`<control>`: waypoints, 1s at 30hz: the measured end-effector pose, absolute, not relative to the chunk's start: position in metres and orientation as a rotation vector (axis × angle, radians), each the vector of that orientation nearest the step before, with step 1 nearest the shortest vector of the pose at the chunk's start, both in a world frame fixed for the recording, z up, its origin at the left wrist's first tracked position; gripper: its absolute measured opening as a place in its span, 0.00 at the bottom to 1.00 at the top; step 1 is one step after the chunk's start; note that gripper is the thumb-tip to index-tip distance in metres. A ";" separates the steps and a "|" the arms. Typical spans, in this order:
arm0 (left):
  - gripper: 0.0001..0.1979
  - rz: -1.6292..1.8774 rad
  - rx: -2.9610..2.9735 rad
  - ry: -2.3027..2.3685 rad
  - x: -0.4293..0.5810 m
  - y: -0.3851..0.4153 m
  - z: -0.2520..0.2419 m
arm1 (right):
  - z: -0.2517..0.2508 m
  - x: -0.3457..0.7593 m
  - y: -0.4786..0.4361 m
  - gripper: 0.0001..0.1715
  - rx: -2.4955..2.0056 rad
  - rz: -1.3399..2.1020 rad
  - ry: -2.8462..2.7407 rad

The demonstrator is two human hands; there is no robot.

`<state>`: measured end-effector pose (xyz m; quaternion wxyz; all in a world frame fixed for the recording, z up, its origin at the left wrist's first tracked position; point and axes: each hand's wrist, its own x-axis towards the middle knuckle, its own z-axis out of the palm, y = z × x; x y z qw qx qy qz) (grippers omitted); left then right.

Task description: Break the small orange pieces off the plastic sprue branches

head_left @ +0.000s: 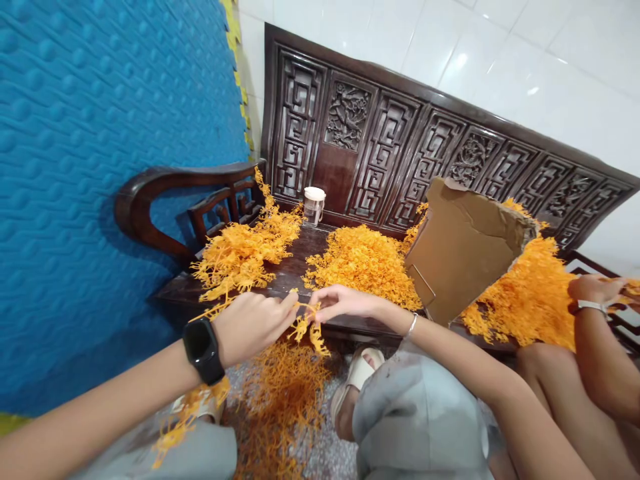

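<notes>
Grey-clad knee (pixel 415 413) nearest, left hand (pixel 253 327) and right hand (pixel 343 303) both pinching one orange plastic sprig (pixel 306 323)

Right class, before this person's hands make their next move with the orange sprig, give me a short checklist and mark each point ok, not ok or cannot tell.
1. Both hands on the orange sprig: ok; left hand and right hand pinch it between them.
2. Sprig clear of the piles on the bench: ok; it hangs in front of the bench edge.
3. Cup out of the way: ok, upright at the backrest.
4. Cardboard box stable: cannot tell; it leans, tilted, among a pile.
5. Another person's hand clear: ok, far to the right.
</notes>
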<state>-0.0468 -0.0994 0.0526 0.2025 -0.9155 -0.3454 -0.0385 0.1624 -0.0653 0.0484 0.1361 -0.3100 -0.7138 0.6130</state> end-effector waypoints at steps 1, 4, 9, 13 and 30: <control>0.14 -0.088 -2.555 -0.995 -0.047 -0.099 0.053 | 0.047 0.164 -0.064 0.22 -0.903 1.775 -2.048; 0.14 -0.052 -2.552 -1.050 -0.047 -0.098 0.053 | 0.046 0.171 -0.062 0.22 -0.865 1.772 -1.965; 0.14 -0.110 -2.587 -1.095 -0.051 -0.095 0.054 | 0.054 0.183 -0.061 0.20 -0.847 1.716 -1.944; 0.13 -0.016 -2.638 -1.030 -0.054 -0.101 0.053 | 0.058 0.199 -0.061 0.17 -0.925 1.608 -1.973; 0.28 -0.068 -2.545 -1.041 -0.069 -0.148 0.036 | 0.052 0.236 -0.060 0.15 -1.169 1.314 -1.733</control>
